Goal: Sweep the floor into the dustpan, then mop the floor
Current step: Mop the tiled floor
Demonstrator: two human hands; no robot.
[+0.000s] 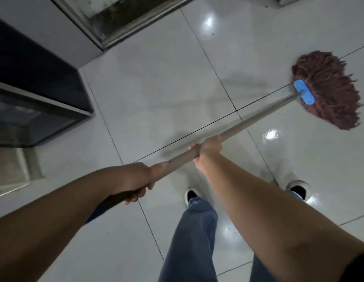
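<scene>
The mop is lying with its long axis running diagonally from lower left to upper right, its reddish-brown string head pointing away from the person and resting on the glossy tiled floor. The left hand is gripping the handle near its lower end, fingers curled around it. The right hand is wrapping its fingers around the handle farther up.
</scene>
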